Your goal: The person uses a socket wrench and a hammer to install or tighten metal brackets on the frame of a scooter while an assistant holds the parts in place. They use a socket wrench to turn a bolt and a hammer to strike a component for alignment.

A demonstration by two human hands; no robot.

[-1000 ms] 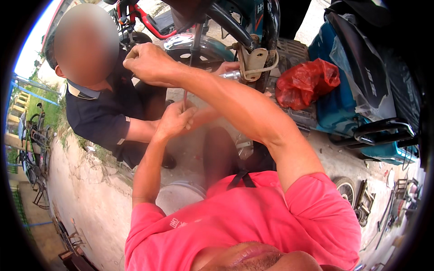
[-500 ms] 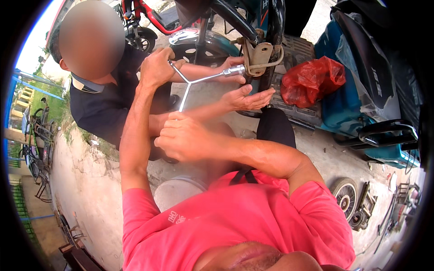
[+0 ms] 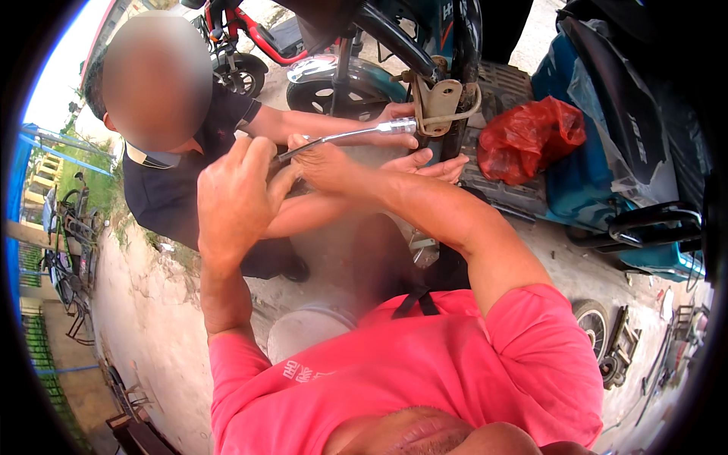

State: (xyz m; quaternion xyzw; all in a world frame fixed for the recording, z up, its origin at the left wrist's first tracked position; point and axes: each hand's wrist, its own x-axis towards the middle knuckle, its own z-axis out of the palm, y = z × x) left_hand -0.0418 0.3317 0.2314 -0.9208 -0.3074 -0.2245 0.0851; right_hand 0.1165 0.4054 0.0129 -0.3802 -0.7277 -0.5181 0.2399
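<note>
A chrome three-armed socket wrench [image 3: 341,136] reaches toward a rusty, pale metal bracket [image 3: 442,106] on a vehicle's dark frame, its socket end against the bracket's left side. My left hand [image 3: 236,193] is closed at the wrench's left end. Just right of it, my right hand [image 3: 322,163] is wrapped round the same handle end and hides part of it. A co-worker's hand [image 3: 396,114] is behind the socket; the co-worker's other hand [image 3: 428,163] lies open, palm up, below the bracket.
The co-worker in dark clothes [image 3: 171,197] crouches at the left. A red plastic bag [image 3: 531,140] lies on the vehicle's footboard [image 3: 500,80], beside a teal body with a plastic-wrapped seat. A loose wheel [image 3: 591,322] is on the ground at lower right. A pale round bucket lid [image 3: 307,330] is near my body.
My left hand has come down and toward me; my right hand has moved up to it. The wrench has turned about its socket, so its arms now look nearly in one line.
</note>
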